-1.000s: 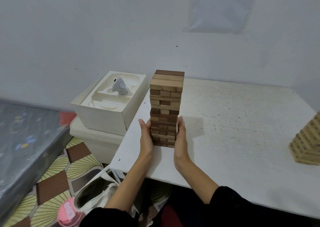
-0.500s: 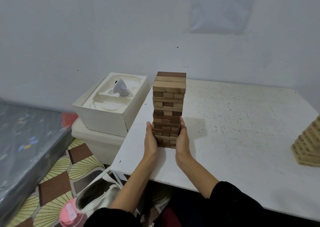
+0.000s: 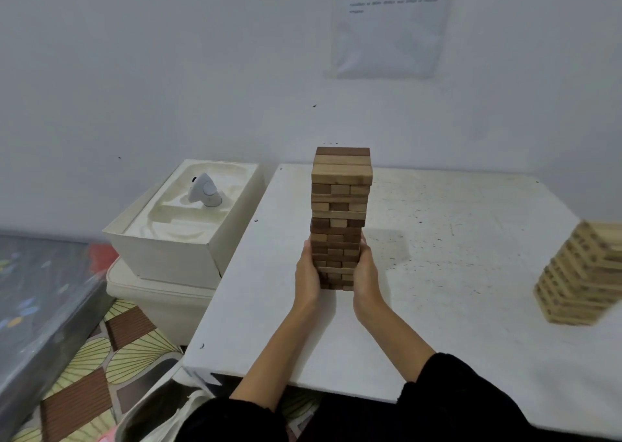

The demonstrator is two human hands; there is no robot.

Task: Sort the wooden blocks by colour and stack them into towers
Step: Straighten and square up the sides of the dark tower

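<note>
Now brown tower [image 3: 340, 212] upright between left hand [image 3: 308, 275], right hand [image 3: 365, 275]; flat-palmed grip presses lower sides.

Dim, soft light; blurred, warped edges
</note>
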